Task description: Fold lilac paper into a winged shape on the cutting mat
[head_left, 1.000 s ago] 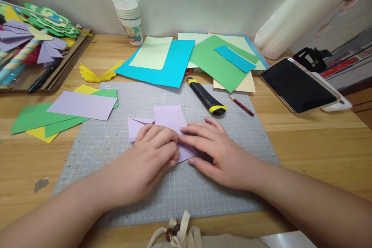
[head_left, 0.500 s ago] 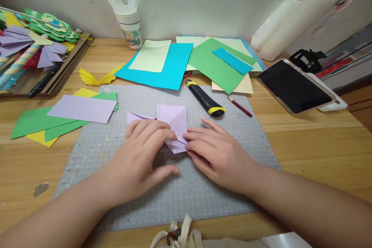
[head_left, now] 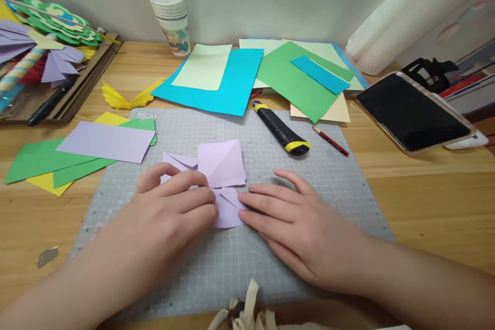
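A folded sheet of purple paper lies on the grey cutting mat, with a creased square at its top and flaps to the left and below. My left hand is closed over its lower left part, fingers curled on the paper and the thumb hidden. From the right, my right hand reaches in with fingers outstretched, its fingertips touching the edge of the lower flap. Above that hand rests a black and yellow utility knife, beside a short red pencil.
Purple, green and yellow strips of paper overlap at the left. A yellow pleated paper piece, blue paper and green paper lie at the back. Paper cups stand by the wall; a phone leans at right.
The lower purple flap now extends further toward me and shows more. My left fingers have curled in over it, and my right hand has shifted slightly nearer to me. The view has also shifted slightly.
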Action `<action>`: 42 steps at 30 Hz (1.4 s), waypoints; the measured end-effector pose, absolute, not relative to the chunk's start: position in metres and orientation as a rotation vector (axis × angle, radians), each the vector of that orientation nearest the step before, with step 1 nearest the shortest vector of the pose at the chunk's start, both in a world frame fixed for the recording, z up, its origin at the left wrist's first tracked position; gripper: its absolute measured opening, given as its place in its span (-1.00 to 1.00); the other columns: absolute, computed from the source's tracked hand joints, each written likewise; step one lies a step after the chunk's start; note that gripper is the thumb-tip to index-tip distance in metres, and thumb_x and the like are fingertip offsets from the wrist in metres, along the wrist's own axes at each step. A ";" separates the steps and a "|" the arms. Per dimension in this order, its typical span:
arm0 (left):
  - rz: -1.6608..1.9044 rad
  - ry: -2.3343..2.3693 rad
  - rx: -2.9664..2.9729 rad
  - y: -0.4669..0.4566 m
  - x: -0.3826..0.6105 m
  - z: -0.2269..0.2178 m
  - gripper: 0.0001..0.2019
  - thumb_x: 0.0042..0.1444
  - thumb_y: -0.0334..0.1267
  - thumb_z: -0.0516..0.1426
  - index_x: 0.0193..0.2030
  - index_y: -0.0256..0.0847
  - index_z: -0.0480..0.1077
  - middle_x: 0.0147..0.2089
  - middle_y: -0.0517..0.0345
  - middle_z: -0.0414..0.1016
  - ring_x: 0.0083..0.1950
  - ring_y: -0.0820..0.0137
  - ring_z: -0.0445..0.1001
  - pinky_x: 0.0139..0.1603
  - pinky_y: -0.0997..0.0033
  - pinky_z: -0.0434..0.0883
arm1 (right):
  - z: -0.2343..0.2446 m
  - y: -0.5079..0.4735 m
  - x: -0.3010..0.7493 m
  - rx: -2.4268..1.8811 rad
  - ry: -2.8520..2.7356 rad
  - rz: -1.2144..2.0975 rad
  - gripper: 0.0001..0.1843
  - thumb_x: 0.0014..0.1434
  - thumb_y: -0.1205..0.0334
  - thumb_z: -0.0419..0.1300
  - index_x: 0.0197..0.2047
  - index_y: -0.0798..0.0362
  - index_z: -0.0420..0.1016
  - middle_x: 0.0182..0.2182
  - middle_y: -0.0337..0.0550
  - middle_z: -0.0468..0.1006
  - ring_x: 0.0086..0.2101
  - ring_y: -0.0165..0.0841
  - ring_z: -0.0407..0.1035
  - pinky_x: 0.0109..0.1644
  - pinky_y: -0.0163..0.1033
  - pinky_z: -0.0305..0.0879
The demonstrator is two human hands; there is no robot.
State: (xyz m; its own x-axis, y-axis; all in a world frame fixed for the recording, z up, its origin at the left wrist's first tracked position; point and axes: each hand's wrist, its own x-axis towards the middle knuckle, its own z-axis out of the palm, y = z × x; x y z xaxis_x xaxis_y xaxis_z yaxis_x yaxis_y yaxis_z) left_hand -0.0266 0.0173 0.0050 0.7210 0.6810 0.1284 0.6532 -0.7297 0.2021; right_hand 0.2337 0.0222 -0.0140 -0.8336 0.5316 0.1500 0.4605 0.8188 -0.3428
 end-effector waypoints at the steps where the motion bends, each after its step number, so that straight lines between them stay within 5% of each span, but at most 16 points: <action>1: 0.284 1.064 2.773 0.018 -0.027 0.006 -0.80 0.25 -0.40 0.01 -0.24 -0.04 0.41 -0.18 0.26 0.55 -0.04 0.25 0.41 0.04 0.11 0.05 | -0.015 0.022 0.234 -0.755 -2.779 0.438 -0.60 0.33 0.36 -0.02 0.18 0.07 0.41 0.21 -0.13 0.41 0.18 -0.22 0.27 0.34 0.18 -0.12; 10: 0.367 1.079 2.643 0.022 -0.023 0.001 -0.82 0.33 -0.18 0.01 -0.19 0.07 0.44 -0.18 0.36 0.57 -0.09 0.31 0.44 0.01 0.16 0.07 | -0.011 0.027 0.236 -0.721 -2.808 0.461 -0.59 0.30 0.44 -0.03 0.15 0.11 0.43 0.20 -0.14 0.42 0.20 -0.26 0.27 0.39 0.16 -0.23; 16: 0.450 1.324 2.499 0.024 -0.012 -0.009 -0.84 0.28 -0.18 0.03 -0.31 -0.07 0.37 -0.31 0.25 0.52 -0.23 0.28 0.40 -0.14 0.17 0.14 | -0.011 0.030 0.235 -0.735 -2.757 0.532 -0.55 0.23 0.49 -0.02 0.10 0.08 0.47 0.15 -0.17 0.48 0.16 -0.27 0.33 0.42 0.12 -0.19; 25: 0.425 1.389 2.507 0.028 -0.005 -0.013 -0.92 0.19 -0.25 0.08 -0.33 -0.09 0.35 -0.21 0.17 0.48 -0.14 0.20 0.37 -0.16 0.13 0.14 | -0.009 0.029 0.236 -0.795 -2.734 0.688 -0.58 0.31 0.46 -0.06 0.16 0.13 0.41 0.18 -0.12 0.45 0.22 -0.36 0.23 0.44 0.04 -0.35; 29: 0.429 1.392 2.499 0.029 -0.004 -0.013 -0.91 0.20 -0.26 0.07 -0.34 -0.09 0.33 -0.23 0.17 0.47 -0.15 0.19 0.37 -0.17 0.11 0.12 | -0.009 0.026 0.236 -0.796 -2.680 0.618 -0.62 0.36 0.37 -0.05 0.16 0.13 0.41 0.12 -0.14 0.51 0.17 -0.39 0.28 0.44 -0.04 -0.25; 36: 0.437 1.401 2.403 0.030 -0.004 -0.015 -0.92 0.22 -0.25 0.04 -0.30 -0.05 0.32 -0.22 0.20 0.46 -0.13 0.20 0.36 -0.15 0.09 0.13 | -0.019 0.011 0.235 -0.743 -2.779 0.262 -0.58 0.39 0.38 -0.14 0.10 0.13 0.47 0.12 -0.07 0.51 0.15 -0.26 0.32 0.36 0.13 0.04; 42: 0.430 1.401 2.378 0.028 -0.005 -0.014 -0.93 0.22 -0.20 0.04 -0.28 -0.05 0.31 -0.21 0.18 0.44 -0.13 0.18 0.34 -0.14 0.07 0.12 | -0.021 0.007 0.233 -0.786 -2.806 0.224 -0.55 0.41 0.37 -0.19 0.14 0.15 0.44 0.15 -0.09 0.49 0.18 -0.25 0.27 0.37 0.16 0.00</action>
State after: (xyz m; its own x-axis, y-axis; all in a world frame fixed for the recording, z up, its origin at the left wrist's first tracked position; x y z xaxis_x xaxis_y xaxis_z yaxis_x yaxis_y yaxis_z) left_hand -0.0049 0.0279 -0.0139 0.4658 0.8810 0.0828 0.7759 -0.4516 0.4405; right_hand 0.2326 0.0065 -0.0211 -0.8333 0.5267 0.1679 0.4934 0.8456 -0.2038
